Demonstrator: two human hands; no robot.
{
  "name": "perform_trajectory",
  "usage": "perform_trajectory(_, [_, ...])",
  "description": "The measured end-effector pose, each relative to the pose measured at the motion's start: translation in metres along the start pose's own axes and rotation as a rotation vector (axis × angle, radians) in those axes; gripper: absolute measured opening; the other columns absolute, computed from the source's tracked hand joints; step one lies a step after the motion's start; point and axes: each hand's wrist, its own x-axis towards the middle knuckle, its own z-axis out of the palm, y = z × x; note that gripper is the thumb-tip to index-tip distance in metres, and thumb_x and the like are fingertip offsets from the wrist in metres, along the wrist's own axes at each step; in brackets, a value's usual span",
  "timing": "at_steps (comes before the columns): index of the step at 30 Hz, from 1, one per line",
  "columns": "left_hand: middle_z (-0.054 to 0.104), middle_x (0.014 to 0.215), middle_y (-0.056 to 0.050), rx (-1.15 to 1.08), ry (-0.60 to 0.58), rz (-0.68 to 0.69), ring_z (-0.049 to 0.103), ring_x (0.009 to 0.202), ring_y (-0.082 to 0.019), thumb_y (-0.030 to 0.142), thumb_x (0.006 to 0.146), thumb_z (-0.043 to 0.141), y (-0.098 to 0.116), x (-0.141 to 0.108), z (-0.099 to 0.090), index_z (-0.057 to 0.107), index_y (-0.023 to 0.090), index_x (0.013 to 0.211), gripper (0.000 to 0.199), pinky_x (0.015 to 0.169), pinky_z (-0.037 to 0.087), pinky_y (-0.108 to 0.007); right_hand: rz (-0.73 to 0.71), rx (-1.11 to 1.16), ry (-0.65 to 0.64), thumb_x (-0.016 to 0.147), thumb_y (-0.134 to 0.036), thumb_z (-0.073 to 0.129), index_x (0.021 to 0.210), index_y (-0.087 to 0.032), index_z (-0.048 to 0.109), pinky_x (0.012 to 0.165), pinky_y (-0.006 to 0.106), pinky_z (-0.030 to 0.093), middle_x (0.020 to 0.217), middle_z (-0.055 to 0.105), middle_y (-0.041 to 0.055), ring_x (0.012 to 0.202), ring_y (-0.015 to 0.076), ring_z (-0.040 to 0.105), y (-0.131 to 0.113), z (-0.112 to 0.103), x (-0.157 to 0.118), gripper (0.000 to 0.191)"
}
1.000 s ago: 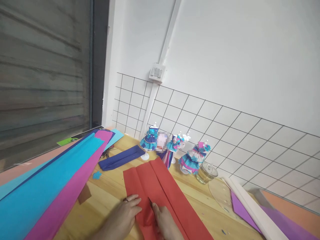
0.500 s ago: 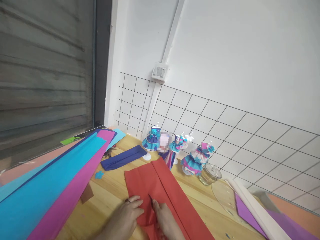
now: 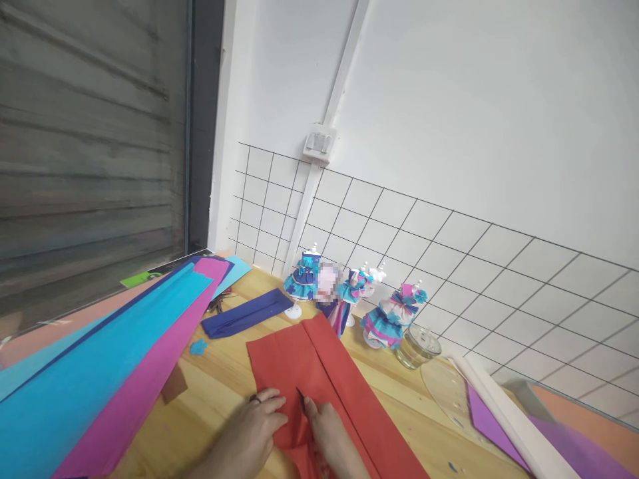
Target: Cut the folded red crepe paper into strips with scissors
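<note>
While left hand point(image 3: 255, 426) is pressing red paper point(image 3: 292, 356): fingers apart.
Right hand point(image 3: 330, 436): we're clamping probable scissors point(image 3: 301, 400), pointing lengthwise.

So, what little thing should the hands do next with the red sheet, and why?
I'd gently smooth the red sheet with the left hand: it looks creased between the hands, and the right hand has a dark, pointed tool right there.

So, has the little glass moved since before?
No, the glass is still on the table, in the same place below the wire grid.
</note>
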Motion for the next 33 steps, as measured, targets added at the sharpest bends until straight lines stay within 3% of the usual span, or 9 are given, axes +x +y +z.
perform_trajectory(9, [0.063,0.117,-0.008,-0.033,0.030,0.005,0.049,0.116,-0.026,-0.002,0.060,0.045,-0.002,-0.001,0.003,0.071,0.018,0.096,0.048,0.099,0.041,-0.039,0.020,-0.030,-0.022,0.090,-0.025,0.028,0.049,-0.023,0.026,0.049,0.025,0.019,0.049,0.020,-0.0072,0.047,0.0101,0.020,-0.014,-0.001,0.000,0.041])
perform_trajectory(16, [0.061,0.119,-0.007,0.008,-0.050,-0.036,0.048,0.118,-0.025,-0.001,0.065,0.044,0.008,-0.001,-0.009,0.069,0.019,0.099,0.047,0.100,0.039,-0.038,0.034,-0.057,-0.017,0.089,-0.031,0.032,0.046,-0.023,0.031,0.048,0.026,0.022,0.042,0.021,-0.0078,0.041,0.0101,0.025,-0.014,0.003,0.010,0.043])
perform_trajectory(25, [0.063,0.116,-0.006,-0.014,0.045,0.004,0.051,0.115,-0.025,-0.001,0.061,0.046,-0.005,0.000,0.008,0.070,0.020,0.095,0.047,0.097,0.043,-0.036,-0.001,-0.052,-0.014,0.089,-0.035,0.033,0.046,-0.023,0.034,0.047,0.026,0.024,0.042,0.030,-0.0054,0.043,0.0113,0.033,-0.002,0.004,0.017,0.045])
perform_trajectory(33, [0.062,0.118,-0.009,-0.015,0.036,0.010,0.051,0.115,-0.027,-0.001,0.061,0.047,-0.002,0.000,0.005,0.070,0.018,0.094,0.045,0.098,0.042,-0.039,0.023,-0.075,0.030,0.089,-0.035,0.032,0.045,-0.022,0.041,0.052,0.026,0.032,0.044,0.043,-0.0013,0.052,0.0148,0.048,-0.003,0.006,0.021,0.047])
